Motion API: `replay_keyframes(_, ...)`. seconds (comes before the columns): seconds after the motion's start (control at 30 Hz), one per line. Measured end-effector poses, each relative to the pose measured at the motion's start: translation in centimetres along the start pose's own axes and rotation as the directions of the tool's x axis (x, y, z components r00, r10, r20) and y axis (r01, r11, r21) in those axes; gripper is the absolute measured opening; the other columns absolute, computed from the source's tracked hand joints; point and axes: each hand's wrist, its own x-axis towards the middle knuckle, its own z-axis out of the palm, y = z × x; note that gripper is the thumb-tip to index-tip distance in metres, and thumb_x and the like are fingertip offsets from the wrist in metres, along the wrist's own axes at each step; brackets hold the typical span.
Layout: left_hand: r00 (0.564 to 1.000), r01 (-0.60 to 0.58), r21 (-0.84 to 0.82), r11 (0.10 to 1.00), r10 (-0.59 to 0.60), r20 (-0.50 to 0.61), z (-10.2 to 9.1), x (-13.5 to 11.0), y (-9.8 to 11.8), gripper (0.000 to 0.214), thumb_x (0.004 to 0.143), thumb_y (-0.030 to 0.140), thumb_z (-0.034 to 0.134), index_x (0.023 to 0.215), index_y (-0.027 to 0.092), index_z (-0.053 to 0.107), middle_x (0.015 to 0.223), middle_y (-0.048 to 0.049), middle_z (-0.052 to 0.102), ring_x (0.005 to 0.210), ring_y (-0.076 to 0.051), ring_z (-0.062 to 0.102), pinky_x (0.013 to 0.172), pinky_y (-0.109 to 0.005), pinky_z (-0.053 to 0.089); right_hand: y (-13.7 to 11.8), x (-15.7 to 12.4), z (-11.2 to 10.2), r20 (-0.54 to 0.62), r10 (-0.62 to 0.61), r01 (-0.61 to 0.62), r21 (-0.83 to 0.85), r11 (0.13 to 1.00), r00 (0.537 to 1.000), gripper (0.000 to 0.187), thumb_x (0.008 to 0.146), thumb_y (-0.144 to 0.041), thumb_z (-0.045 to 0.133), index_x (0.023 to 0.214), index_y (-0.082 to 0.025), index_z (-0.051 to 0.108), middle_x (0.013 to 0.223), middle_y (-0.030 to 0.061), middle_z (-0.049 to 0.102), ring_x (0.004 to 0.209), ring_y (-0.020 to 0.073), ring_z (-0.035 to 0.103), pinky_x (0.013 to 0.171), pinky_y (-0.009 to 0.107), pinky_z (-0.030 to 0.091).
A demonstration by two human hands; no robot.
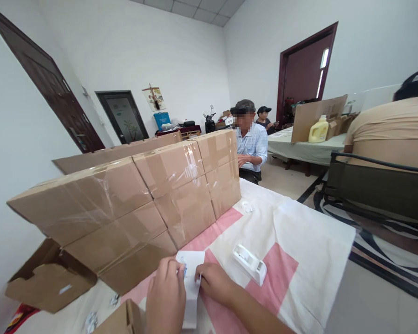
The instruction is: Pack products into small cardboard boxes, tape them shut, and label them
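A long white piece of paper or card (192, 297) with a small blue print near its far end lies in front of me, between my hands. My left hand (167, 290) is at its left edge, with thumb and fingers pinched together there. On the opposite edge, my right hand (214, 282) has its fingers curled and gripping the white piece. Whether it is a flat sheet or a slim box, I cannot tell. To the right of my right hand rests a white plastic tape dispenser (250, 263), lying on the pink and white cloth (299, 227).
Stacked, taped cardboard boxes (184, 199) form a wall behind my hands. An open carton (52, 278) stands at left, another box (120, 319) at the near edge. A crumpled white scrap (247, 207) lies farther back. A person (252, 144) sits beyond the boxes.
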Motion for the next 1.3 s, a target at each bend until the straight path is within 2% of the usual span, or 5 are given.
replay_keyframes(0.23,0.993,0.114,-0.232,0.966,-0.105,0.051,-2.7,-0.2,-1.2,0.030,0.099,0.044,0.037,0.088,0.026,0.059,0.080,-0.0019,0.070,0.074,-0.021,0.067,0.066,-0.030,0.046,0.1,0.1,0.2,-0.108,0.052,-0.028,0.215,0.976,0.993,0.013,0.090,-0.019,0.057,0.100,-0.020,0.065,0.080,0.0004,0.070,0.070,0.0145,0.062,0.064,0.022,0.042)
replay_keyframes(0.47,0.974,0.210,-0.208,0.955,-0.187,0.125,-2.5,-0.4,-0.8,0.027,0.099,0.041,0.036,0.093,0.027,0.058,0.074,-0.0003,0.071,0.068,-0.021,0.067,0.061,-0.027,0.040,-0.9,-0.1,-0.7,-0.174,-0.049,0.085,0.203,0.976,0.984,0.033,0.083,-0.003,0.052,0.105,-0.020,0.069,0.116,0.0077,0.062,0.107,0.0198,0.061,0.098,0.031,0.045)
replay_keyframes(0.8,0.942,0.232,-0.272,0.934,-0.147,0.301,1.6,-0.3,-2.0,0.029,0.100,0.040,0.033,0.092,0.029,0.058,0.080,-0.0017,0.073,0.074,-0.022,0.070,0.064,-0.029,0.046,-3.7,-0.3,-1.7,-0.189,-0.084,0.170,0.501,0.849,0.978,0.017,0.086,-0.032,0.067,0.098,-0.019,0.071,0.095,0.0032,0.066,0.087,0.0179,0.060,0.077,0.027,0.046)
replay_keyframes(1.07,0.990,0.137,-0.363,0.922,-0.117,0.076,1.7,-0.5,-0.3,0.034,0.095,0.046,0.038,0.082,0.024,0.060,0.098,-0.0087,0.062,0.095,-0.027,0.064,0.087,-0.044,0.050,-3.8,0.4,1.2,-0.082,0.121,-0.012,0.780,0.626,0.989,0.021,0.076,-0.034,0.073,0.085,-0.017,0.064,0.070,-0.0032,0.061,0.064,0.0116,0.054,0.062,0.022,0.038)
replay_keyframes(1.3,0.995,0.079,-0.362,0.929,-0.098,-0.035,1.1,-0.2,-1.9,0.033,0.096,0.047,0.040,0.085,0.024,0.061,0.089,-0.0066,0.066,0.085,-0.024,0.068,0.076,-0.037,0.054,-2.6,0.0,1.6,-0.148,0.121,-0.032,0.496,0.868,0.981,0.025,0.086,-0.027,0.064,0.065,-0.016,0.055,0.060,-0.0055,0.048,0.058,0.0094,0.042,0.057,0.022,0.029)
